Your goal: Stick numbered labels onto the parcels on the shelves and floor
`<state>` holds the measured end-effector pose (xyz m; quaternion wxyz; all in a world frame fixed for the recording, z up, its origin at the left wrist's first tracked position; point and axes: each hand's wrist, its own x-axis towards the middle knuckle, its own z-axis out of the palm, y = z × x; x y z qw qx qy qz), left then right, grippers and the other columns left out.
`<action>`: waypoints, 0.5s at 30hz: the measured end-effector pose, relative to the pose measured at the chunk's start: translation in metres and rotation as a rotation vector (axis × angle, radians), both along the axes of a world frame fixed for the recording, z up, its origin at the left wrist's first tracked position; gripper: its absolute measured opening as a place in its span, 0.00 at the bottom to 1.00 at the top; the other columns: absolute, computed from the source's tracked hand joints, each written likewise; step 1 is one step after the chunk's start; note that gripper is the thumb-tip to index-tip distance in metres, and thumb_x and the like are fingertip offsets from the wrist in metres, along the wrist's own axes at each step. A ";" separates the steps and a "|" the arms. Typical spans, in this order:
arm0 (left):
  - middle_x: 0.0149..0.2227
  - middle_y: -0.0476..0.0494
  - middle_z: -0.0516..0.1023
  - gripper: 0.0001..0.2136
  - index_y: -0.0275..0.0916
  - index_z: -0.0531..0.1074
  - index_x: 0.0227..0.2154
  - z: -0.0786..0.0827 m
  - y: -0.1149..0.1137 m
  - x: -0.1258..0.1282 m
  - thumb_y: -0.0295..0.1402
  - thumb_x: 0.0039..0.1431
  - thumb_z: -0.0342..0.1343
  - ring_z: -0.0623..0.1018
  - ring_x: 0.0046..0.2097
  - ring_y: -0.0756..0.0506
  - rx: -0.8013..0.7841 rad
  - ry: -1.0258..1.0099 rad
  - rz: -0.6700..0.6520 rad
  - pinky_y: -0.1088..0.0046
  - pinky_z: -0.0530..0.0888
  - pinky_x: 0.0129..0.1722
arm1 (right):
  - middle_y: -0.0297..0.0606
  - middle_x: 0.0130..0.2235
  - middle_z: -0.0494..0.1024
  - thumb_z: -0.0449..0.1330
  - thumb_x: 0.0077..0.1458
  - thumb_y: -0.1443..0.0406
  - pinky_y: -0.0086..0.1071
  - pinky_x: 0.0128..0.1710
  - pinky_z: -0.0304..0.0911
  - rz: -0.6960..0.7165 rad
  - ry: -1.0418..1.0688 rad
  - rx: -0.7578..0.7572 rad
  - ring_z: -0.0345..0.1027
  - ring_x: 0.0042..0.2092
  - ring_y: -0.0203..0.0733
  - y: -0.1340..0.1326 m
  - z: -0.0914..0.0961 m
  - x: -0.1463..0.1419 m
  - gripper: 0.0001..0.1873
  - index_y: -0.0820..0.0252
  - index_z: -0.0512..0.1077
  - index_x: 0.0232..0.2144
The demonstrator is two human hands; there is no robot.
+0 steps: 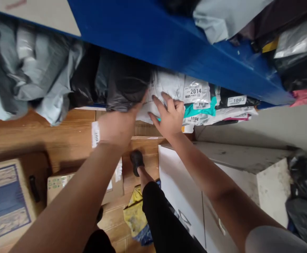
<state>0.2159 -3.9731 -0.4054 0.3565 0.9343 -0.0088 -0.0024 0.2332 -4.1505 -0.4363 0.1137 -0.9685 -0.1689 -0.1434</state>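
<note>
My left hand (119, 123) reaches into a blue shelf and presses against a dark grey plastic parcel bag (124, 84), fingers mostly hidden behind it. My right hand (169, 114) lies open with fingers spread on a stack of white parcel bags (169, 86) bearing number labels such as 2014 (195, 92) and 1003 (237, 100). A teal parcel (200, 109) sits in the stack just right of my right hand. A white label (95, 134) sticks to my left wrist.
The blue shelf beam (169, 45) runs overhead with more bags above it. Light grey bags (32, 70) fill the shelf's left. Cardboard boxes (6, 200) stand on the wooden floor; a white cabinet (190, 189) and black bags (303, 196) are at right. My leg and shoe (137, 161) show below.
</note>
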 end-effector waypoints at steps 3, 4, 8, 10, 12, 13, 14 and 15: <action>0.36 0.40 0.75 0.25 0.53 0.53 0.66 0.003 0.015 -0.003 0.32 0.68 0.46 0.77 0.38 0.40 0.353 -0.014 -0.054 0.44 0.71 0.42 | 0.42 0.61 0.63 0.52 0.62 0.50 0.51 0.55 0.56 0.044 -0.040 -0.024 0.54 0.53 0.56 -0.009 0.004 0.000 0.27 0.53 0.66 0.58; 0.35 0.41 0.75 0.26 0.52 0.51 0.66 0.006 0.016 -0.003 0.33 0.68 0.46 0.76 0.37 0.42 0.397 -0.021 -0.057 0.46 0.72 0.41 | 0.42 0.61 0.63 0.51 0.62 0.49 0.50 0.55 0.57 0.049 -0.046 -0.023 0.54 0.53 0.55 -0.012 0.003 0.000 0.27 0.53 0.66 0.58; 0.31 0.44 0.73 0.26 0.49 0.51 0.66 0.013 0.015 0.000 0.34 0.67 0.47 0.75 0.35 0.45 0.454 -0.034 -0.052 0.50 0.73 0.40 | 0.41 0.62 0.63 0.51 0.61 0.49 0.50 0.55 0.57 0.053 -0.032 -0.023 0.55 0.54 0.56 -0.016 -0.003 0.000 0.27 0.53 0.65 0.59; 0.33 0.45 0.73 0.26 0.52 0.51 0.66 0.013 0.014 0.001 0.36 0.68 0.47 0.75 0.36 0.44 0.420 -0.023 -0.067 0.48 0.73 0.42 | 0.42 0.62 0.62 0.52 0.61 0.50 0.51 0.55 0.57 0.060 0.001 -0.018 0.55 0.54 0.57 -0.017 -0.001 0.001 0.28 0.53 0.65 0.59; 0.37 0.44 0.74 0.25 0.55 0.53 0.65 0.011 0.014 0.001 0.38 0.67 0.48 0.76 0.40 0.41 0.340 -0.020 -0.070 0.45 0.71 0.45 | 0.43 0.63 0.61 0.54 0.60 0.50 0.52 0.56 0.56 0.080 0.050 0.005 0.55 0.55 0.57 -0.019 0.005 0.001 0.27 0.55 0.66 0.58; 0.39 0.43 0.74 0.24 0.55 0.54 0.65 0.010 0.014 0.000 0.39 0.67 0.48 0.76 0.42 0.39 0.291 -0.022 -0.065 0.45 0.70 0.47 | 0.43 0.62 0.62 0.54 0.60 0.51 0.53 0.56 0.57 0.096 0.073 0.032 0.55 0.56 0.57 -0.019 0.010 0.000 0.26 0.55 0.67 0.56; 0.41 0.43 0.74 0.24 0.54 0.56 0.64 0.008 0.014 -0.001 0.40 0.67 0.49 0.76 0.45 0.38 0.247 -0.025 -0.057 0.46 0.69 0.48 | 0.44 0.61 0.63 0.55 0.60 0.51 0.52 0.56 0.57 0.116 0.092 0.079 0.56 0.56 0.57 -0.018 0.016 -0.002 0.24 0.56 0.70 0.53; 0.42 0.42 0.74 0.24 0.52 0.57 0.64 0.007 0.014 -0.001 0.42 0.66 0.49 0.75 0.47 0.37 0.213 -0.028 -0.050 0.48 0.69 0.50 | 0.44 0.59 0.66 0.56 0.60 0.53 0.51 0.55 0.59 0.137 0.111 0.149 0.58 0.56 0.55 -0.016 0.022 -0.005 0.20 0.56 0.72 0.49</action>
